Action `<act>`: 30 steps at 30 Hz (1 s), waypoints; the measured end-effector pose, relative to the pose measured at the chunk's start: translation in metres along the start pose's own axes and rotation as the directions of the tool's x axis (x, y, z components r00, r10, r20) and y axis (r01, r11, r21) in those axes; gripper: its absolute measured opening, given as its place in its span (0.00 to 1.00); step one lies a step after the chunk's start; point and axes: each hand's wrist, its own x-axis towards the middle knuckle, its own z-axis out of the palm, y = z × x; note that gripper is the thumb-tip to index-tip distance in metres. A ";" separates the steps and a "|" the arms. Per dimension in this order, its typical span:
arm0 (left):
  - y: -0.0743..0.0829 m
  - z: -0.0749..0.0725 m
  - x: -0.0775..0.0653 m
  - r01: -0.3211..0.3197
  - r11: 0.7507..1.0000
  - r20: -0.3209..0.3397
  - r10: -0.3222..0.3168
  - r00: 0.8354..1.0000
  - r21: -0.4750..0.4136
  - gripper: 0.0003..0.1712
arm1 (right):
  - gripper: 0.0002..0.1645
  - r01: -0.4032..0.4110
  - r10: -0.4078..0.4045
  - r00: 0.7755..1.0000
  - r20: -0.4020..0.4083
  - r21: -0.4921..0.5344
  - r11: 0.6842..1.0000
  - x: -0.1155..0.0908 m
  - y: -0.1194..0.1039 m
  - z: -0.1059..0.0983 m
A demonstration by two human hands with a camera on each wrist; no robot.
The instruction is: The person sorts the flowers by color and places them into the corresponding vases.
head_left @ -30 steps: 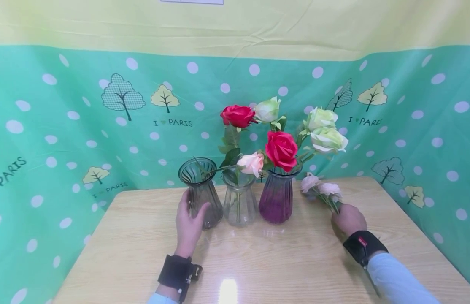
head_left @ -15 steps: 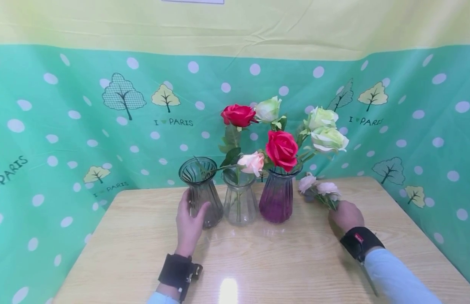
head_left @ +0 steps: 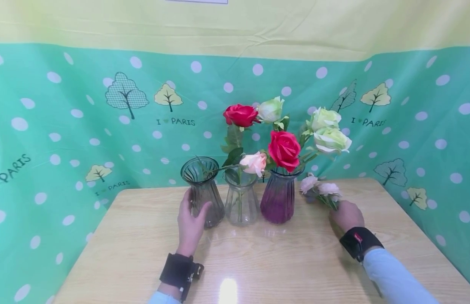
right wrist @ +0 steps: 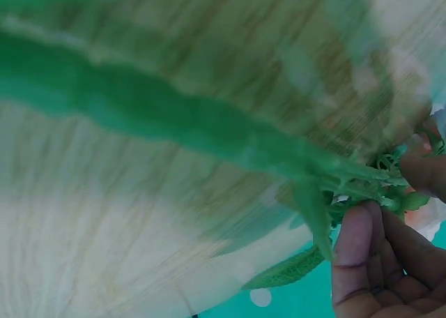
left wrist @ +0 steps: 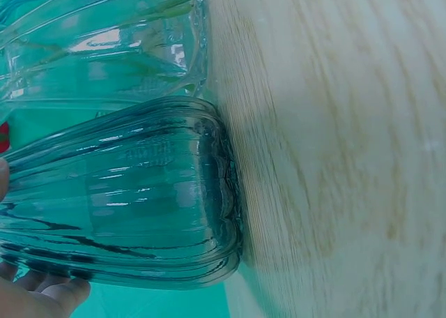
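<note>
My left hand (head_left: 191,221) holds the side of a grey ribbed glass vase (head_left: 207,204), fingers on its far left and thumb toward the front. The left wrist view shows this vase (left wrist: 132,199) tilted slightly, its base at the wooden table. A light pink rose (head_left: 253,164) leans right, its stem reaching into the grey vase's mouth. At the right, my right hand (head_left: 347,216) grips the green stem of pale pink flowers (head_left: 328,190) low over the table. In the right wrist view, thumb and fingers pinch the stem (right wrist: 230,133) close below the blooms.
Beside the grey vase stands a clear vase (head_left: 240,207) with a stem inside. Right of it, a purple vase (head_left: 277,202) bears a red rose (head_left: 284,150) and greenish-white roses (head_left: 331,140). Another red rose (head_left: 240,115) rises behind. A patterned green cloth (head_left: 136,139) hangs behind the table (head_left: 257,261).
My right hand has moved slightly left with the pale pink flowers. The left hand keeps its hold on the grey vase. The head view has shifted a little.
</note>
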 end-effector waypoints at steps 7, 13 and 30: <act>0.001 0.001 -0.001 -0.001 1.000 0.006 0.001 1.000 0.002 0.48 | 0.11 -0.032 0.032 0.999 0.037 0.002 0.999 -0.002 0.001 -0.003; 0.001 0.001 -0.001 -0.011 1.000 0.003 0.011 1.000 -0.003 0.48 | 0.12 -0.031 0.025 0.997 0.078 0.072 0.997 -0.003 0.000 -0.012; 0.002 0.000 0.000 -0.011 1.000 0.001 0.011 1.000 0.006 0.48 | 0.33 -0.142 -0.017 0.965 0.260 0.581 0.801 -0.019 -0.017 -0.049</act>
